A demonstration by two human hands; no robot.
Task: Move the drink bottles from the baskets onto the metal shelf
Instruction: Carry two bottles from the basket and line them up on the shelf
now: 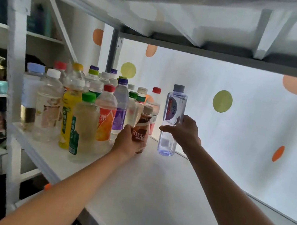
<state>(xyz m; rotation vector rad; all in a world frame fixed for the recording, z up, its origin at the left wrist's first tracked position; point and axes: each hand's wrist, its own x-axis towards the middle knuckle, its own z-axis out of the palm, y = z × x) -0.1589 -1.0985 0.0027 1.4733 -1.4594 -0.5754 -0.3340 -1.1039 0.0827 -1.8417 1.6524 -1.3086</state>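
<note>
Standing upright at the metal shelf (151, 181), both bottles are held: the left hand (128, 144) is wrapped around the coffee bottle (142, 129), while the right hand (183, 132) clasps the water bottle (172, 120) just right of the crowded bottle row (78, 104).

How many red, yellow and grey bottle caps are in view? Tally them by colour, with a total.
Red caps: 3
Yellow caps: 1
Grey caps: 1, on the water bottle in the right hand
Total: 5
</note>
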